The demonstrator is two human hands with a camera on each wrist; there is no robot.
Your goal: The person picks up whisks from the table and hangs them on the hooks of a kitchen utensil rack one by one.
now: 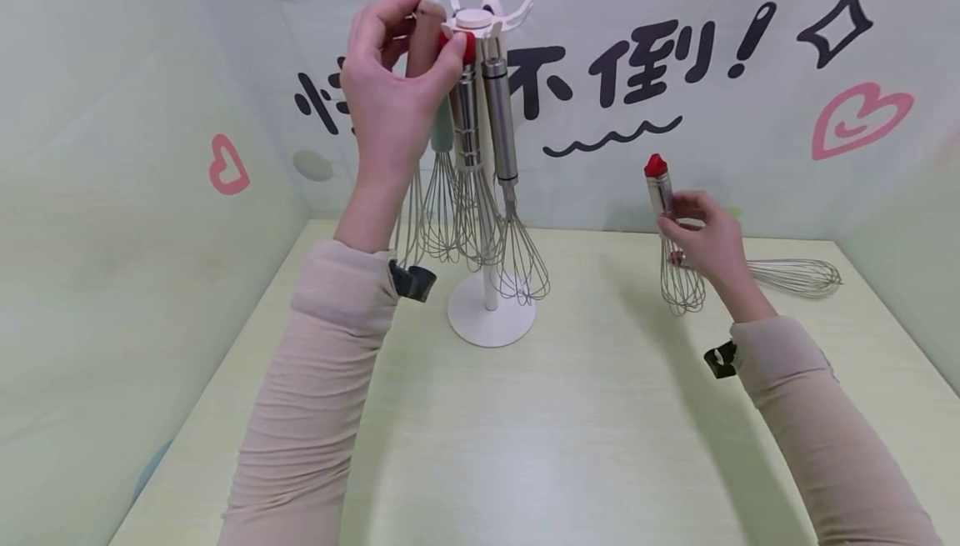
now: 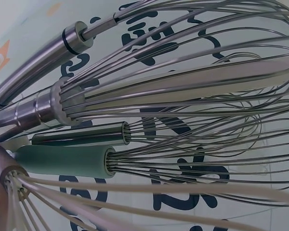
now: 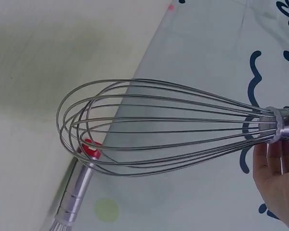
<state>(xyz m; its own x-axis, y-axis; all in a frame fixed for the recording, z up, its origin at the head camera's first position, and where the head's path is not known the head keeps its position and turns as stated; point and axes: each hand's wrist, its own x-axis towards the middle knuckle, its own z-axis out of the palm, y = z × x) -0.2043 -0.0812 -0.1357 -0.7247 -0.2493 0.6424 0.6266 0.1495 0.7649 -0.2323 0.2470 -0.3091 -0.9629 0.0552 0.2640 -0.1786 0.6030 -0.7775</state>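
A white rack (image 1: pixel 491 321) stands at the back of the table with several whisks (image 1: pixel 480 221) hanging from its top hooks (image 1: pixel 474 19). My left hand (image 1: pixel 431 29) is raised to those hooks and pinches the top of a brown-handled whisk (image 1: pixel 425 33), thumb next to a red cap (image 1: pixel 468 47). The left wrist view shows the hanging whisks close up, among them a green handle (image 2: pixel 62 161) and steel handles (image 2: pixel 33 72). My right hand (image 1: pixel 678 208) grips a red-capped steel whisk (image 1: pixel 660 187) upright, wires (image 3: pixel 168 127) down, just above the table.
Another whisk (image 1: pixel 795 277) lies on the pale green table (image 1: pixel 562 429) behind my right hand; its red-capped handle (image 3: pixel 79 190) shows in the right wrist view. Printed walls close in the back and both sides.
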